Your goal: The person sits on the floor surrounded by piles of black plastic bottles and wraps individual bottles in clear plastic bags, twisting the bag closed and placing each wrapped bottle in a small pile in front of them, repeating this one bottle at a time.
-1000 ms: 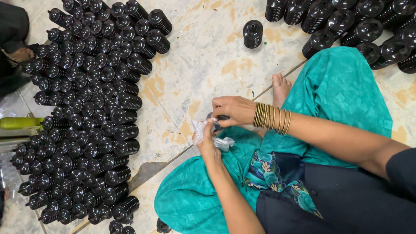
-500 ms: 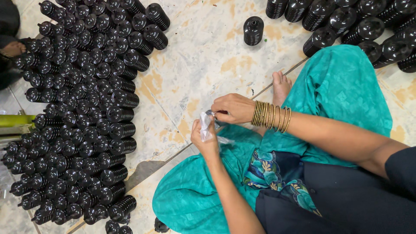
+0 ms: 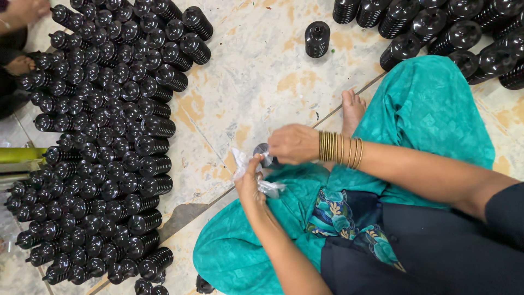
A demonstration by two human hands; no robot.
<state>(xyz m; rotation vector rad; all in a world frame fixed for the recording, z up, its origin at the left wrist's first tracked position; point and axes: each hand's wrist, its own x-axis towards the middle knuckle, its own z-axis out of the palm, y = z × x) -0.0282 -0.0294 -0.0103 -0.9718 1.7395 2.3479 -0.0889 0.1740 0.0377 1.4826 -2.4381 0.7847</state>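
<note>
I sit on a tiled floor with teal cloth over my legs. My left hand grips a crumpled clear plastic bag just above my lap. My right hand, with gold bangles on the wrist, closes on a small dark round part at the mouth of the bag. The two hands touch each other over my knee. Most of the small part is hidden by my fingers.
A large heap of black ribbed plastic bottles covers the floor at the left. More black bottles lie at the top right, and one stands alone. Another person's foot shows at the far left edge. A yellow-green object lies left.
My hands have stayed together over my lap, working the bag and the small part. My right hand has shifted slightly over the bag.
</note>
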